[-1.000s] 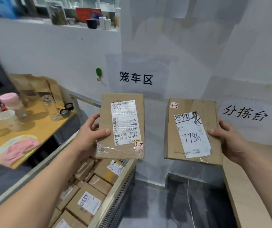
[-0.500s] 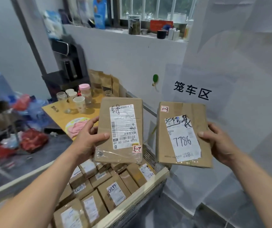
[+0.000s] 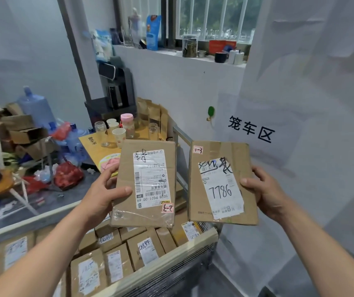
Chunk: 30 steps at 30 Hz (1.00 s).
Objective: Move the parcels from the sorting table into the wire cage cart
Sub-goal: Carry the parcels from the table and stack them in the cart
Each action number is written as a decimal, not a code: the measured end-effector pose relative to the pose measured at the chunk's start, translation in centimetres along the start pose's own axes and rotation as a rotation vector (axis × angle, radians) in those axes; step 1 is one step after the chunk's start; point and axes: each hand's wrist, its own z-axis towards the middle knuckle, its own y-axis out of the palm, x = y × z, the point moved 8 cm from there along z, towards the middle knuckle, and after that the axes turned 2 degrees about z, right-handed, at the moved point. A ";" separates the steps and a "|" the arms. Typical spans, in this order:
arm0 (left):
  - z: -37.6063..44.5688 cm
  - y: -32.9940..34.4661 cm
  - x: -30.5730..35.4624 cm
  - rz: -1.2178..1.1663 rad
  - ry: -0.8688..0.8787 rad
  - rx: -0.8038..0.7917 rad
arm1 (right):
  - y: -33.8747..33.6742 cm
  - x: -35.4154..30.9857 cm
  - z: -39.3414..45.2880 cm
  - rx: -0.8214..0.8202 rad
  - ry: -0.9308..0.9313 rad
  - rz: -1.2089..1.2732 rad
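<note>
Since the earlier frame we are swinging left over the cart (image 3: pixel 167 252). Left hand (image 3: pixel 102 195) and right hand (image 3: pixel 265 192) are each pinching a parcel (image 3: pixel 146 183) above it; next, lower and release.

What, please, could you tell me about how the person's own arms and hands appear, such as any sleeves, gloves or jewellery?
Both forearms are bare, with no sleeve reaching into view. The left hand and the right hand wear no gloves. No watch, bracelet or ring shows on the visible parts; the fingernails look short and unpainted.
</note>
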 end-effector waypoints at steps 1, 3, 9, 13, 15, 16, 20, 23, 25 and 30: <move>-0.2 0.1 0.0 -0.005 0.006 0.006 | -0.1 0.0 0.1 -0.003 0.002 -0.002; -0.5 0.3 -0.2 -0.009 0.005 0.007 | -0.2 0.1 0.3 -0.010 0.009 -0.002; 0.1 -0.1 -0.9 -0.003 0.011 0.026 | 0.1 0.7 1.8 -0.024 0.027 0.011; 1.3 -1.1 -1.5 -0.019 0.005 0.021 | 1.0 1.2 3.0 -0.027 0.035 -0.008; 2.1 -1.9 -1.7 -0.036 0.011 0.018 | 1.7 1.2 3.7 -0.029 0.031 -0.011; 2.5 -2.2 -1.7 -0.049 0.010 0.020 | 2.1 1.2 4.1 -0.031 0.030 -0.013; 4.4 -3.9 -1.9 -0.075 -0.003 0.028 | 3.7 1.1 6.3 -0.034 0.033 -0.034; 6.1 -5.8 -2.1 -0.096 -0.018 0.041 | 5.0 1.2 8.0 -0.024 0.039 -0.037; 7.2 -7.3 -2.2 -0.110 -0.024 0.052 | 6.0 1.4 9.2 -0.024 0.039 -0.051; 9.6 -10.7 -2.6 -0.124 -0.035 0.063 | 8.8 2.0 12.0 -0.022 0.050 -0.092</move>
